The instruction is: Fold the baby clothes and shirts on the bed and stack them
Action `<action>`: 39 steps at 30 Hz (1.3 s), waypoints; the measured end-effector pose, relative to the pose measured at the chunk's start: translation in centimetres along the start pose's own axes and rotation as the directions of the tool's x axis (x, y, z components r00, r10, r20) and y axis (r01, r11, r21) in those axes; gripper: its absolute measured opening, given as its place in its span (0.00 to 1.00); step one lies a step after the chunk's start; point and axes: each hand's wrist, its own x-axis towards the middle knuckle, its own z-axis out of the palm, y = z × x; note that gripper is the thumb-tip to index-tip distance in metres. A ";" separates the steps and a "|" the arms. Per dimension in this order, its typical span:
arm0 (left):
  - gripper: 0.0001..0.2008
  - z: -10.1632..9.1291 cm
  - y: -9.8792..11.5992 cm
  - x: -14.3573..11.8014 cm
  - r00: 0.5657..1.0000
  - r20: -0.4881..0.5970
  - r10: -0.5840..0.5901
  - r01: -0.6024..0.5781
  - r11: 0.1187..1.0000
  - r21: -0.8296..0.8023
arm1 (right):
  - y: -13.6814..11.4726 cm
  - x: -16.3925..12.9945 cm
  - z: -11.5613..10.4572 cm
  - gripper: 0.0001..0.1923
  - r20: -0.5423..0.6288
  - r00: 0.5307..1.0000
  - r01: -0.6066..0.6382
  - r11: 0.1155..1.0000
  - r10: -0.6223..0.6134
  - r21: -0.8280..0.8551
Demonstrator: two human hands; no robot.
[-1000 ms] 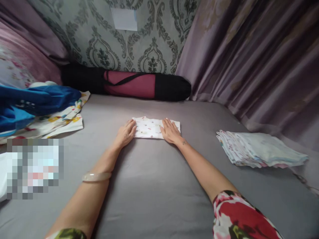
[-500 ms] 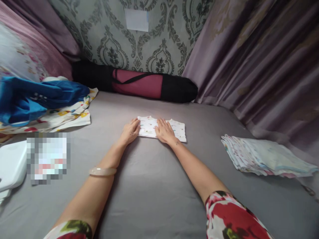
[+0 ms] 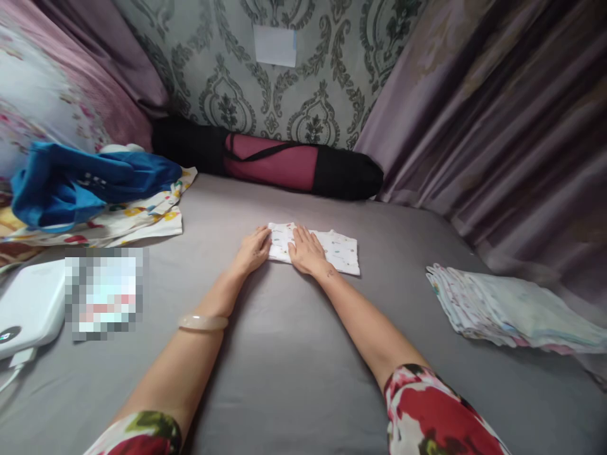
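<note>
A small folded white cloth (image 3: 322,248) with tiny coloured prints lies flat on the grey bed sheet (image 3: 294,366), near the middle. Both hands rest palm-down on its left part, fingers stretched out flat — the left hand (image 3: 254,251) at the cloth's left edge, the right hand (image 3: 306,251) just beside it, the two nearly touching. To the right, well apart, sits a stack of folded cloths (image 3: 507,306). Against the patterned wall lies a long black-and-maroon bag (image 3: 270,162), closed — its contents cannot be seen. At left, a blue garment (image 3: 85,183) rests on a printed fabric (image 3: 142,218).
</note>
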 end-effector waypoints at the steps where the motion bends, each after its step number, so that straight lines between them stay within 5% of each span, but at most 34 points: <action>1: 0.17 0.0 0.0 0.0 1.000 -0.005 0.002 -0.002 1.000 -0.003 | -0.1 0.3 0.0 0.33 0.010 1.000 -0.003 1.000 0.003 0.000; 25: 0.21 -0.5 -0.7 0.8 0.937 -0.087 -0.337 0.326 0.937 -0.123 | -4.6 3.4 1.9 0.33 0.012 1.000 -0.012 0.999 0.012 0.033; 30: 0.21 -0.7 -0.7 0.8 0.924 -0.088 -0.372 0.358 0.923 -0.138 | -6.1 4.6 2.6 0.32 -0.055 0.998 0.029 1.000 -0.028 0.009; 39: 0.19 0.2 -1.9 0.9 0.924 -0.116 -0.365 0.345 0.924 -0.165 | -6.9 4.8 3.5 0.31 0.005 0.996 0.085 0.996 -0.085 0.031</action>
